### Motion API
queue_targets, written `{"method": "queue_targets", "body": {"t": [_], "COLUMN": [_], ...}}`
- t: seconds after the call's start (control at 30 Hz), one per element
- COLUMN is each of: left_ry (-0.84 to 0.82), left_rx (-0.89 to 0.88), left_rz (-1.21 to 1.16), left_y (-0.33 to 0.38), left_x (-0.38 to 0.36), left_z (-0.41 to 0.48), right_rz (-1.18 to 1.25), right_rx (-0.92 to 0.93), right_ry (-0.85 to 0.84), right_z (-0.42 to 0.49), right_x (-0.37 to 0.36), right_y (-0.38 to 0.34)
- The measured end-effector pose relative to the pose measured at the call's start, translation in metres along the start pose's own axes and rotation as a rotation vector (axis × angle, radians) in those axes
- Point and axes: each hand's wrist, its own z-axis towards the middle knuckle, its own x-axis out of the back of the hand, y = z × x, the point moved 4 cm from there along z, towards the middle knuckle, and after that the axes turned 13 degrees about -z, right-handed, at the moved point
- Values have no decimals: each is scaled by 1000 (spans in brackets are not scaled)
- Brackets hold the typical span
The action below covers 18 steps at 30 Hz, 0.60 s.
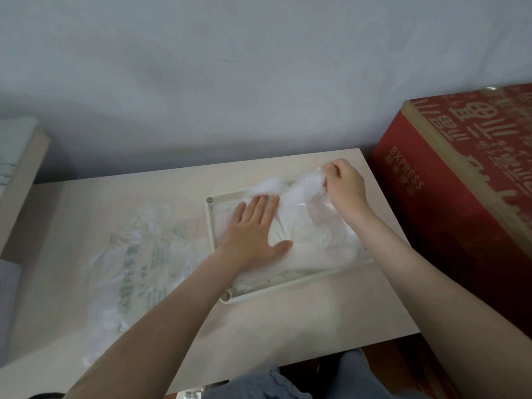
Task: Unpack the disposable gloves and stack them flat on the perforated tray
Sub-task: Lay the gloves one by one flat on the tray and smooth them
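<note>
Two bare arms show in the head view, uncovered from the hands back to the lower edge of the frame. The left hand (253, 230) and the right hand (347, 190) are bare as well, and the fingers (260, 208) are plain; blur hides finer detail such as the nails. The left forearm (161, 321) and the right forearm (426, 286) are smooth and slender. At the bottom edge is the person's clothing: a grey-blue fabric (288, 390) with a small scalloped, frilled hem (272, 375), and beside it a smoother fold (359, 367) of similar grey-blue cloth, denim-like in look
</note>
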Motion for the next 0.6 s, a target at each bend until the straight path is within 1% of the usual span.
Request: {"method": "queue_targets", "body": {"t": [0.07,0.1,0.13,0.17,0.2,0.23,0.27,0.3,0.33,0.43,0.47,0.53,0.6], "left_ry": [6,7,7,4,3,6,12,23,42,108,126,146,146], "left_rx": [-13,-17,-18,-16,-11,-7,-4,-3,-2,-1,-1,0,-5], "left_rz": [1,-4,-9,-9,-6,-3,-4,-8,-13,-14,-13,-12,2], "left_y": [0,-1,-1,-1,-1,-1,-1,-1,-1,-1,-1,-2,-2], "left_x": [0,-1,-1,-2,-2,-2,-2,-2,-2,-3,-3,-2,-2], "left_z": [0,0,0,0,0,0,0,0,0,-1,-1,-1,-2], "right_rz": [-41,-53,-57,-64,-90,-159,-262,-364,-444,-607,-661,-732,-755], "right_rx": [41,105,203,331,476,609,705,739,702,457,414,388,400], "right_ry": [122,177,207,190,117,6,-106,-194,-252,-315,-341,-387,-370], "right_z": [-5,-11,-20,-31,-43,-55,-65,-71,-73,-62,-59,-54,-54], "right_x": [9,13,14,12,6,-4,-17,-29,-38,-49,-51,-53,-53], "right_y": [-5,-11,-19,-27,-34,-38,-36,-31,-23,4,12,21,22]}}
